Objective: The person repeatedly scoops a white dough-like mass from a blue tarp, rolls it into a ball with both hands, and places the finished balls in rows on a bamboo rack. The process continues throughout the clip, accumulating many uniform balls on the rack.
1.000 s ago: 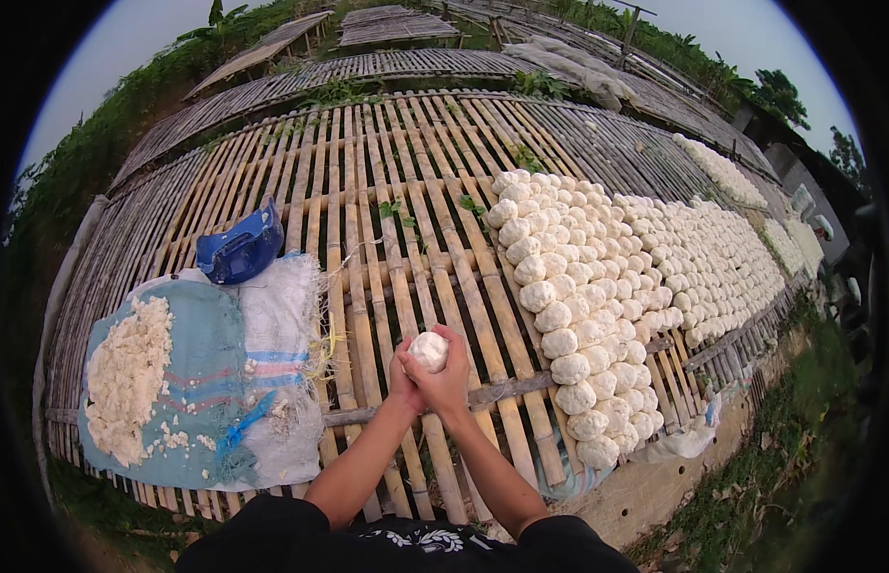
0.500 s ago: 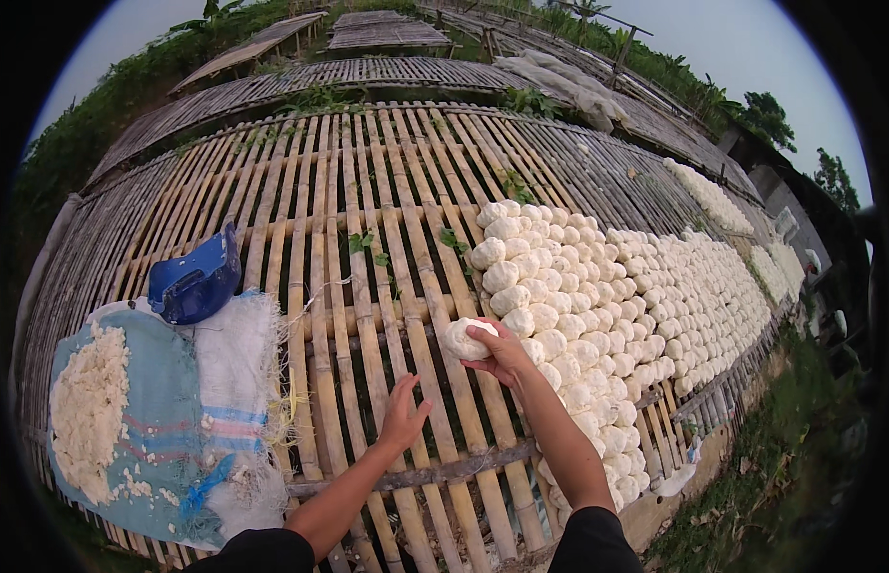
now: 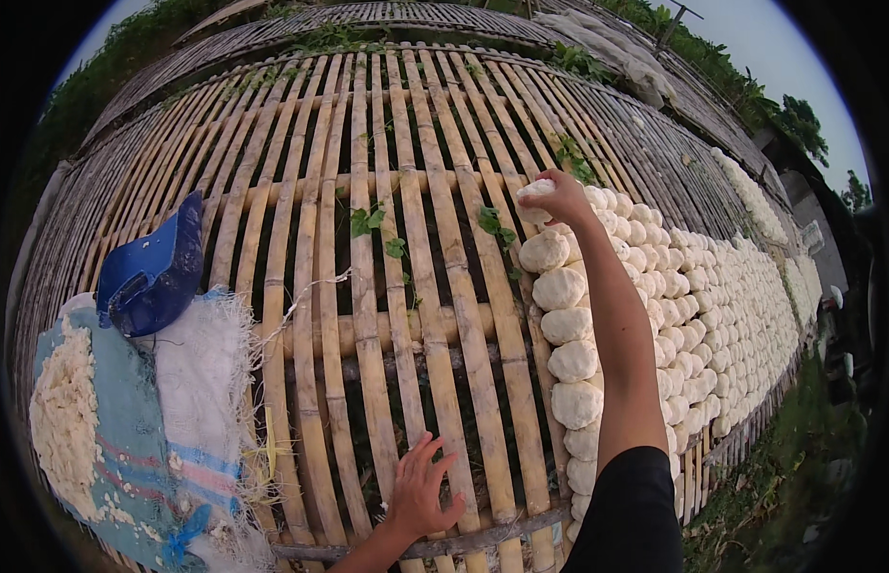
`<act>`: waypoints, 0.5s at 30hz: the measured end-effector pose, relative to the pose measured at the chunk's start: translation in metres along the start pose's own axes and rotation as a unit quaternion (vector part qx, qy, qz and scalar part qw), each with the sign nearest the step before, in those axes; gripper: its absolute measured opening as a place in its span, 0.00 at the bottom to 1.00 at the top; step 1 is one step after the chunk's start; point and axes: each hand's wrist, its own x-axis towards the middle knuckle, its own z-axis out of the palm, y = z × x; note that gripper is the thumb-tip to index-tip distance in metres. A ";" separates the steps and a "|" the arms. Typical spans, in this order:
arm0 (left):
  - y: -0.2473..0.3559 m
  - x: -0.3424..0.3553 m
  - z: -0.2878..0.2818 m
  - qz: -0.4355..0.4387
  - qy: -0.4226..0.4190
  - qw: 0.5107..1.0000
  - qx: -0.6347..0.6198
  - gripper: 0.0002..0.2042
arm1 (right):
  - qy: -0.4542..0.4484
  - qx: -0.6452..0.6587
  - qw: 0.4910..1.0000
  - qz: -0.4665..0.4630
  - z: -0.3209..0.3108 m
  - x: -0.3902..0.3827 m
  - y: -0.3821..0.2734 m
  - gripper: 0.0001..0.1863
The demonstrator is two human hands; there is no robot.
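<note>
My right hand reaches out to the far left corner of the stacked rows, its fingers round a white dough-like ball. That ball is at the top of the nearest column of balls; whether it rests on the slats or on another ball I cannot tell. Low in the middle, my left hand is over the bamboo slats with its fingers spread and nothing in them. To its left, a heap of crumbly white mash lies on a blue-green woven sack.
A blue plastic scoop cut from a container sits at the sack's upper edge, beside a white woven sack with frayed ends. Green leaves poke up between the slats. More white balls cover the right side. Bunched netting lies farther back.
My right hand has carried the ball from the middle of the slats away to the far corner of the rows. My left hand has drawn lower in view, and the view has tilted down.
</note>
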 end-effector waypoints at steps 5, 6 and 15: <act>0.000 0.001 -0.001 -0.016 -0.011 0.999 -0.027 0.27 | -0.012 -0.080 0.996 0.031 0.021 0.034 0.025 0.41; 0.000 0.001 -0.001 -0.018 -0.011 0.999 -0.030 0.26 | -0.016 -0.089 0.995 0.035 0.024 0.036 0.031 0.41; 0.004 0.002 -0.006 -0.016 -0.007 0.999 -0.035 0.23 | -0.054 -0.304 0.951 0.013 0.037 0.027 0.030 0.45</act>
